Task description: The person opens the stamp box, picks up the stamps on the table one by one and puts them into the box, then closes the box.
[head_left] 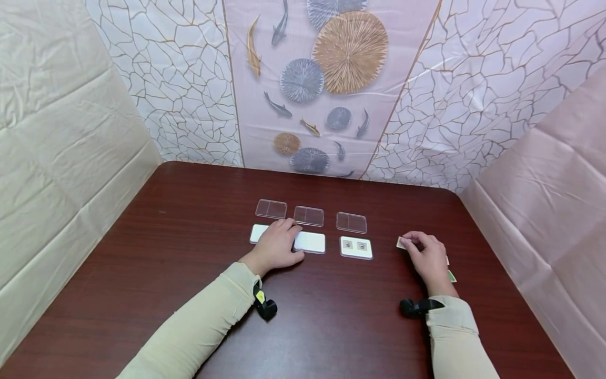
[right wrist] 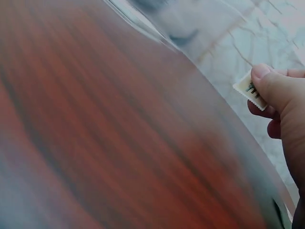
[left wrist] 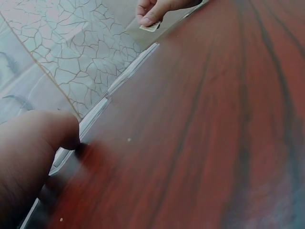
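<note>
Between thumb and fingers, my right hand (head_left: 427, 259) pinches a postage stamp (right wrist: 249, 90); its toothed edge shows in the right wrist view. My left hand (head_left: 276, 246) rests by the middle white-backed display case (head_left: 311, 242), fingers relaxed, its fingertips and thumb at the case's left end. That hand partly hides the left white-backed case (head_left: 258, 232). To the right lies a third white-backed case (head_left: 356, 253) bearing two stamps (head_left: 362, 246) side by side. Under my right hand, a green stamp (head_left: 452, 276) sticks out partly hidden.
Three clear lids (head_left: 271, 209) lie in a row behind the cases on the dark wooden table (head_left: 331, 310). Patterned cloth (head_left: 180, 79) hangs along the table's far edge, and pale padded panels (head_left: 554, 168) stand at both sides.
</note>
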Demonstrator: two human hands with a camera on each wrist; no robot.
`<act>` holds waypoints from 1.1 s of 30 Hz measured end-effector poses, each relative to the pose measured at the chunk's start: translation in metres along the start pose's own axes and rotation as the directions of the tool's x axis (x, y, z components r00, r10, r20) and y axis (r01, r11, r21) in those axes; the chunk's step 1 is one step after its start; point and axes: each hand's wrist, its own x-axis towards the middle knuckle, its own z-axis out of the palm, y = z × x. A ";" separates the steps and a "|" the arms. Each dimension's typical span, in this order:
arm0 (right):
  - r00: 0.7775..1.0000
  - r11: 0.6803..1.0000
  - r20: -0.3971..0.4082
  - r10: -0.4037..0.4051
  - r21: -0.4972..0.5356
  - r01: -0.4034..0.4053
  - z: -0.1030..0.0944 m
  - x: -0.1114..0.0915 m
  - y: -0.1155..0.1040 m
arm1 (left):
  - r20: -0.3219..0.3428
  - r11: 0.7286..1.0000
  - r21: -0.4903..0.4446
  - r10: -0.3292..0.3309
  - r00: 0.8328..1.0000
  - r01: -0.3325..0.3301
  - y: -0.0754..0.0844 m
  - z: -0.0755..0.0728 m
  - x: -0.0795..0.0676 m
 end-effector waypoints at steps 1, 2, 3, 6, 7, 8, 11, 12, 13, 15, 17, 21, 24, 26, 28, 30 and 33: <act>1.000 1.000 -0.004 -0.005 0.016 0.005 0.004 0.001 -0.004 | 0.003 1.000 -0.001 0.001 1.000 -0.001 0.000 0.000 0.000; 1.000 0.999 -0.007 -0.010 0.034 0.010 0.009 0.001 -0.009 | 0.003 1.000 -0.002 0.004 1.000 -0.004 -0.001 0.000 0.000; 1.000 0.999 -0.003 -0.014 0.047 0.014 0.014 0.001 -0.013 | 0.002 1.000 -0.004 0.008 1.000 -0.008 -0.002 0.000 0.000; 0.999 0.995 0.014 -0.035 0.092 0.034 0.026 0.002 -0.028 | -0.012 1.000 -0.005 0.023 1.000 -0.023 -0.006 0.001 0.000; 0.999 0.994 0.023 -0.041 0.104 0.038 0.030 0.003 -0.034 | -0.017 1.000 -0.004 0.027 0.999 -0.027 -0.007 0.001 0.000; 0.998 0.993 0.032 -0.045 0.111 0.041 0.034 0.003 -0.039 | -0.022 0.999 -0.005 0.031 0.999 -0.031 -0.009 0.001 0.000; 0.998 0.989 0.049 -0.049 0.142 0.041 0.047 0.004 -0.053 | -0.025 0.999 -0.012 0.039 0.999 -0.039 -0.012 0.000 -0.002; 0.997 0.987 0.051 -0.052 0.152 0.043 0.050 0.004 -0.057 | -0.024 0.999 -0.016 0.041 0.999 -0.042 -0.013 0.000 -0.002; 0.997 0.986 0.053 -0.054 0.159 0.045 0.054 0.004 -0.062 | -0.021 0.999 -0.022 0.042 0.999 -0.043 -0.013 -0.001 -0.002; 0.997 0.983 0.055 -0.062 0.177 0.052 0.061 0.004 -0.070 | -0.017 0.999 -0.028 0.043 0.999 -0.044 -0.013 -0.001 -0.002; 0.995 0.979 0.062 -0.084 0.190 0.071 0.068 0.005 -0.079 | -0.017 0.999 -0.033 0.041 0.999 -0.042 -0.013 -0.001 -0.001; 0.987 0.971 0.089 -0.137 0.212 0.115 0.081 0.005 -0.096 | -0.021 0.999 -0.032 0.039 0.999 -0.040 -0.012 -0.002 0.000; 0.979 0.965 0.115 -0.168 0.224 0.140 0.090 0.005 -0.108 | -0.016 0.999 -0.029 0.038 0.999 -0.038 -0.012 -0.002 0.001; 0.975 0.963 0.125 -0.182 0.221 0.151 0.096 0.005 -0.116 | -0.009 0.999 -0.026 0.032 0.999 -0.033 -0.012 -0.002 0.002; 0.972 0.962 0.135 -0.191 0.221 0.158 0.102 0.005 -0.124 | -0.013 0.999 -0.023 0.029 0.999 -0.029 -0.012 -0.001 0.002; 0.970 0.963 0.143 -0.196 0.212 0.164 0.108 0.005 -0.131 | -0.021 0.999 -0.020 0.026 0.999 -0.027 -0.012 0.000 0.002; 0.967 0.968 0.161 -0.196 0.192 0.164 0.116 0.005 -0.142 | -0.038 0.999 -0.019 0.029 0.999 -0.030 -0.012 0.001 0.003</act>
